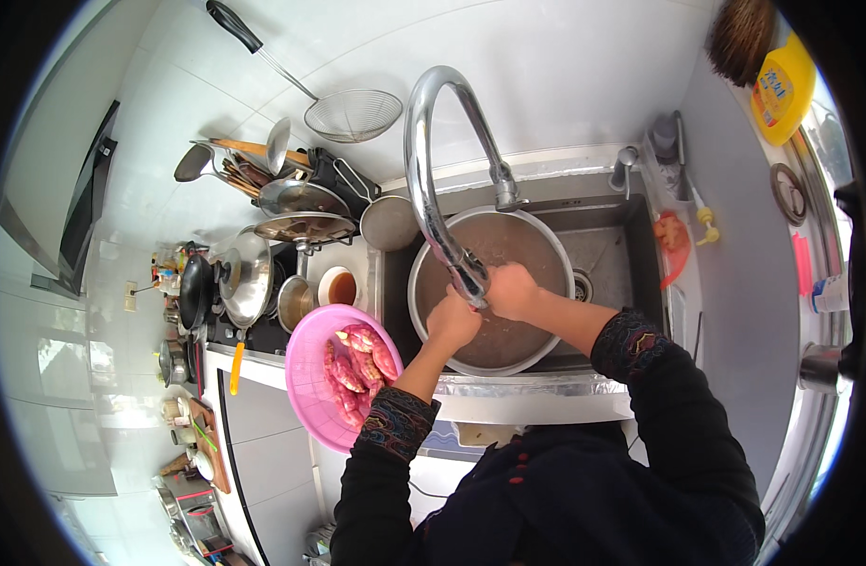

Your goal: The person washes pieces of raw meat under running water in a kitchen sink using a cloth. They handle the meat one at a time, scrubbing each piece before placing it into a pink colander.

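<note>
Both of my hands are over a large round metal basin (561, 265) of murky brown water (468, 233) in the sink. My left hand (455, 322) and my right hand (512, 291) meet with curled fingers beneath the lower end of the chrome faucet (422, 156). The faucet covers the fingertips, so what lies between them is hidden; only a speck of red shows near the left fingers. To the left of my left forearm, a pink plastic basin (307, 375) holds several reddish-purple sweet potatoes (365, 364), some with pale patches.
Left of the sink stand a pot-lid rack (307, 228), a cup of brown liquid (342, 289) and a lidded wok (249, 286). A wire skimmer (353, 114) hangs on the wall. At right are the sink drain (581, 286), a red mesh bag (673, 244) and a yellow bottle (783, 92).
</note>
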Motion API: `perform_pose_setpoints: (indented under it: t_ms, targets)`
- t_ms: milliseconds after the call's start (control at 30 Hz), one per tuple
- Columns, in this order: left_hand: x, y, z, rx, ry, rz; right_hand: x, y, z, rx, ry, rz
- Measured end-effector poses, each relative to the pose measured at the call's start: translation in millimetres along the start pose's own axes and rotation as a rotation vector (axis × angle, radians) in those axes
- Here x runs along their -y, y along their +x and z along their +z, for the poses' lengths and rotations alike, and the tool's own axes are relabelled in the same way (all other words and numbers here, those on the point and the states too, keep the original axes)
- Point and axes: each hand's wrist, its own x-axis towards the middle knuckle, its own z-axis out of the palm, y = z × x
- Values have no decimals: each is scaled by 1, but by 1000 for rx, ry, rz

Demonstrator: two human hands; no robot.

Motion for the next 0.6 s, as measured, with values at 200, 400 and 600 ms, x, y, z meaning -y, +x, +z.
perform_pose_setpoints:
  t_ms: [200, 400, 600]
  targets:
    - [0, -6, -9, -342, 490, 391, -5, -5, -29, 676, 1221, 470]
    - [-2, -6, -4, -175, 203, 33, 7, -2, -17, 177, 423, 305]
    - [10, 1, 1, -28, -124, -104, -18, -18, 2, -248, 909, 394]
